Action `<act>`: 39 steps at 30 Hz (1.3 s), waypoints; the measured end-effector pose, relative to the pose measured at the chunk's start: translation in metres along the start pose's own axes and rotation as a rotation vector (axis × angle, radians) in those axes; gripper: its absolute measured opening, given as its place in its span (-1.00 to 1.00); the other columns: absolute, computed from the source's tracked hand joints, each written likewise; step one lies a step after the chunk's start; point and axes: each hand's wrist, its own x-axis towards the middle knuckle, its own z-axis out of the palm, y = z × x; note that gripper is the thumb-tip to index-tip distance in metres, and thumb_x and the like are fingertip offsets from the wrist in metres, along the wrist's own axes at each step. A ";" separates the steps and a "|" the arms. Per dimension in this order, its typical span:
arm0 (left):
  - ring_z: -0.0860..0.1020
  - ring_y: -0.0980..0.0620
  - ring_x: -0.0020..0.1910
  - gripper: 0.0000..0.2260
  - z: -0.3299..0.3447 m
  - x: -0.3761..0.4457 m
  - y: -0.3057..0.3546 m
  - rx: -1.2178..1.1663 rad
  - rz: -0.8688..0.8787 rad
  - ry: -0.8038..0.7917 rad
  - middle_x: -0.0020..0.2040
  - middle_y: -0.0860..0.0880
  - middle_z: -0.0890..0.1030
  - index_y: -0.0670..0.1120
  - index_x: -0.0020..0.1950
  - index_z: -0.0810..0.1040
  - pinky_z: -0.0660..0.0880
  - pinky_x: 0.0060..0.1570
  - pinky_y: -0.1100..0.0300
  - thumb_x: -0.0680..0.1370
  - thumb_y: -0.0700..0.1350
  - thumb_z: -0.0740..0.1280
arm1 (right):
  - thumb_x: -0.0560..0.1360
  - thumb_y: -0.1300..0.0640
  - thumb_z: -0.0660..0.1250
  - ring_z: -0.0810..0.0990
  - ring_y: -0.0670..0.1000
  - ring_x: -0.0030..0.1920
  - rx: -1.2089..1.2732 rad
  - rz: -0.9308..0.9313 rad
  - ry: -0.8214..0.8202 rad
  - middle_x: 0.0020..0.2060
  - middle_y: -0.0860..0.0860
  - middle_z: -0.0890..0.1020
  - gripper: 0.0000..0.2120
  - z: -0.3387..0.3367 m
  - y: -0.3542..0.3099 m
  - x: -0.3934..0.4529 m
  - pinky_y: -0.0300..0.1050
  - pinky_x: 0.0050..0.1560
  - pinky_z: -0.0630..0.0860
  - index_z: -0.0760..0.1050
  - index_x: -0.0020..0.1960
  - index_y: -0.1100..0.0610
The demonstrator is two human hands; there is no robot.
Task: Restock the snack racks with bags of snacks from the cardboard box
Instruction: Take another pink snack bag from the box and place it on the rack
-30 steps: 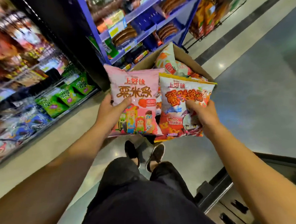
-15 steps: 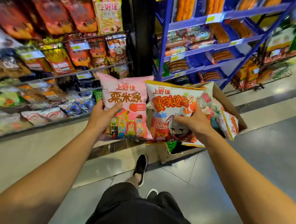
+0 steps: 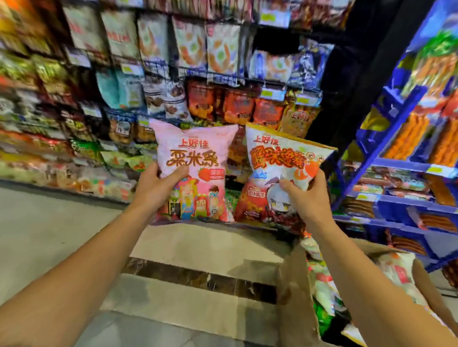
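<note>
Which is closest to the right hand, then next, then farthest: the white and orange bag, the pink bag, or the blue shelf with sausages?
1. White and orange bag: gripped in the right hand.
2. Pink bag: just to the left, held by the left hand.
3. Blue shelf: off to the right, farther back.

Cardboard box (image 3: 292,297) on tiled floor (image 3: 53,235)

Left hand (image 3: 154,189) grips pink bag (image 3: 195,159); right hand (image 3: 307,198) white bag (image 3: 280,170) (racks blurred).
</note>
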 end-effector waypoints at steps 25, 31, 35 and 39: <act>0.68 -0.04 0.04 -0.77 -0.136 0.231 0.178 -0.143 0.381 -0.122 0.08 0.06 0.68 0.11 0.11 0.56 0.60 0.11 -0.08 0.49 -0.01 0.50 | 0.45 -0.02 0.54 0.53 0.00 0.17 -0.029 -0.256 0.256 0.09 -0.17 0.51 -0.42 0.177 -0.213 0.153 0.12 0.27 0.50 0.27 0.31 -0.09; 0.64 0.05 0.04 -0.74 -0.072 0.285 0.221 -0.131 0.470 -0.079 0.06 0.12 0.66 0.12 0.12 0.55 0.57 0.12 -0.01 0.47 0.05 0.50 | 0.44 -0.02 0.53 0.57 -0.09 0.09 -0.026 -0.331 0.324 0.06 -0.24 0.51 -0.37 0.137 -0.230 0.233 0.07 0.21 0.54 0.29 0.39 -0.04; 0.63 0.07 0.07 -0.64 -0.016 0.320 0.255 -0.149 0.540 -0.080 0.06 0.13 0.65 0.01 0.26 0.54 0.57 0.11 0.03 0.49 -0.02 0.50 | 0.47 0.00 0.51 0.50 -0.27 0.00 0.003 -0.370 0.347 0.03 -0.29 0.48 -0.41 0.106 -0.237 0.287 -0.02 0.15 0.47 0.29 0.38 -0.05; 0.65 0.04 0.07 -0.62 0.034 0.357 0.290 -0.188 0.613 -0.048 0.10 0.05 0.68 -0.03 0.26 0.55 0.58 0.14 -0.02 0.47 -0.04 0.52 | 0.46 -0.01 0.52 0.53 -0.20 0.01 -0.010 -0.389 0.374 0.03 -0.31 0.47 -0.37 0.079 -0.238 0.334 -0.04 0.12 0.45 0.29 0.41 -0.03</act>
